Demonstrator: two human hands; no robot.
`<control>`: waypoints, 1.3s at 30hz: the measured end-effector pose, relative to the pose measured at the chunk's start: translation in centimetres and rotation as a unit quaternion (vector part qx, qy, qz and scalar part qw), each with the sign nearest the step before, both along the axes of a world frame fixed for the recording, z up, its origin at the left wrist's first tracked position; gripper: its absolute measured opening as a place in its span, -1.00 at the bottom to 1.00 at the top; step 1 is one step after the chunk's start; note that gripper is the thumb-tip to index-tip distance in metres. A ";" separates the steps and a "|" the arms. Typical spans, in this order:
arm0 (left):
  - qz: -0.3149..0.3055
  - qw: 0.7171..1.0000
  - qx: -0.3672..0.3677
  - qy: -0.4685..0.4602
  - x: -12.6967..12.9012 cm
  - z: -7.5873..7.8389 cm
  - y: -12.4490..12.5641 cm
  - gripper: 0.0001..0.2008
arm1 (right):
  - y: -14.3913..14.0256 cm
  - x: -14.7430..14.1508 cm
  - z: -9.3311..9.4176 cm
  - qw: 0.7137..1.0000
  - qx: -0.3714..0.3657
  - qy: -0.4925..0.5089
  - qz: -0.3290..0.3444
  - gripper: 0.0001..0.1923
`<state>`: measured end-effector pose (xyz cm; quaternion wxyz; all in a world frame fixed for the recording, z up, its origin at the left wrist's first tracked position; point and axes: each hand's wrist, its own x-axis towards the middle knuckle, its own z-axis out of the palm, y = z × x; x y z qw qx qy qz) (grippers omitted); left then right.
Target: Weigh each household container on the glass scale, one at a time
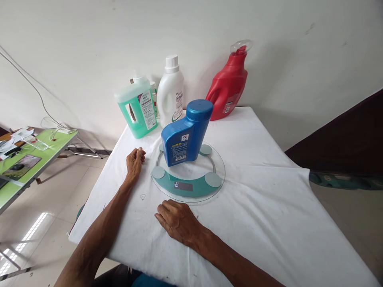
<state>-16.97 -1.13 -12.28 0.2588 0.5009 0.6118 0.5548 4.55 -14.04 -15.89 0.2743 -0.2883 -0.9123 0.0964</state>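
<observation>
Fingers first, on the left hand: curling into a loose fist beneath the thumb, lying on the white cloth just left of the glass scale. Next, on the right hand: bending downward at the knuckles and hiding the tips, so cannot tell how tightly closing; lying back-up on the cloth, just beside the near rim of the scale. Onward to the blue bottle: standing on the scale toward its far side, apart from both hands. Pointing cap-up, with the long axis running near vertical and leaning slightly rightward in this view; carrying the blue cap over the right side, dropping to a lower shoulder at the left, and turning a printed label toward the near side. On the dark display: glowing with pale marks too small to read. Lining the far edge by the wall, left to right: a green jug, a smaller container partly hidden, a white bottle, a red jug leaning rightward. Stretching off at far left: a green table bearing papers.
</observation>
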 end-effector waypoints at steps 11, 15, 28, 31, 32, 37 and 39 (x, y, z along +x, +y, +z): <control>-0.002 1.000 -0.006 0.011 0.1 0.0 -0.2 -0.56 | 0.0 0.0 0.1 1.000 -0.003 -0.005 0.000 -0.77; -0.005 1.000 -0.011 0.016 0.3 0.2 -0.2 -0.62 | 0.0 0.0 0.1 1.000 0.003 0.000 0.000 -0.76; -0.011 0.999 -0.012 0.029 0.3 0.2 -0.3 -0.63 | 0.0 0.0 0.2 1.000 0.004 0.006 -0.002 -0.76; -0.011 0.999 -0.015 0.035 0.3 0.2 -0.4 -0.63 | 0.0 -0.1 0.0 1.000 0.009 0.011 -0.003 -0.76; -0.011 0.999 -0.017 0.037 0.3 0.2 -0.4 -0.63 | 0.0 -0.1 0.0 1.000 0.011 0.011 -0.003 -0.75; -0.010 0.999 -0.024 0.043 0.3 0.3 -0.4 -0.63 | -0.1 0.0 0.0 1.000 0.021 0.016 -0.005 -0.76; -0.011 0.999 -0.022 0.042 0.3 0.3 -0.4 -0.63 | 0.0 0.0 0.1 0.999 0.025 0.022 -0.005 -0.76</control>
